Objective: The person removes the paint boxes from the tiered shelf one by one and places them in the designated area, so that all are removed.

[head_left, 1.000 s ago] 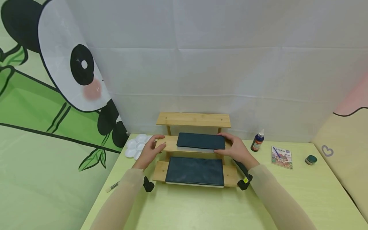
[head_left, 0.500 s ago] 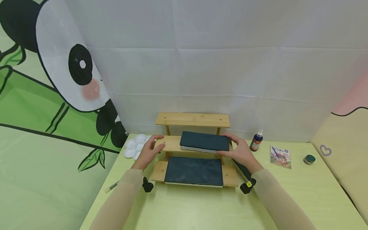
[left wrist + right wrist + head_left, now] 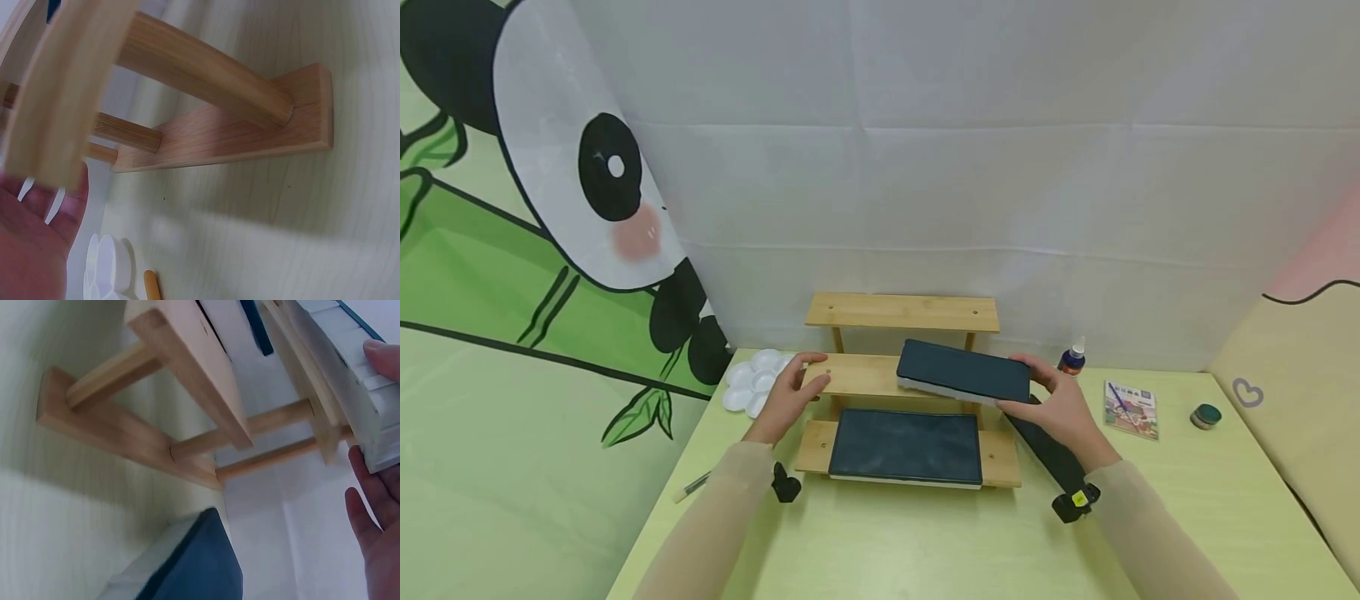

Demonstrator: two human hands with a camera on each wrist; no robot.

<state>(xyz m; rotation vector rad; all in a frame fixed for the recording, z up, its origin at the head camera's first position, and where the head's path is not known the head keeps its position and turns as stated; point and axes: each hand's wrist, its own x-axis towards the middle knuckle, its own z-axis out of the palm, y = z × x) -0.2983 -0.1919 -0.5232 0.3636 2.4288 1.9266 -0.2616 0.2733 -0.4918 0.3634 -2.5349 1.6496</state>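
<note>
A wooden three-tier rack (image 3: pixel 857 373) stands at the table's back. My left hand (image 3: pixel 787 398) grips the left end of its middle shelf, thumb in front and fingers behind; in the left wrist view, the board partly hides that hand (image 3: pixel 37 240). My right hand (image 3: pixel 1060 410) pinches the right end of a flat white box with a dark blue top (image 3: pixel 964 370), tilted and projecting past the middle shelf's right end. The right wrist view shows its ridged white side (image 3: pixel 359 369). A similar, larger box (image 3: pixel 906 447) lies on the lowest shelf.
Right of the rack, another dark-topped box (image 3: pixel 1051 457) is partly hidden by my right arm. Beyond are a dropper-tipped bottle (image 3: pixel 1072 360), a booklet (image 3: pixel 1131 408) and a small jar (image 3: pixel 1206 416). A white palette (image 3: pixel 751 383) and a brush (image 3: pixel 691 487) lie left.
The right hand has moved the dark-topped box rightward along the middle shelf, and its right end now tilts toward me. The left hand stays on the shelf end.
</note>
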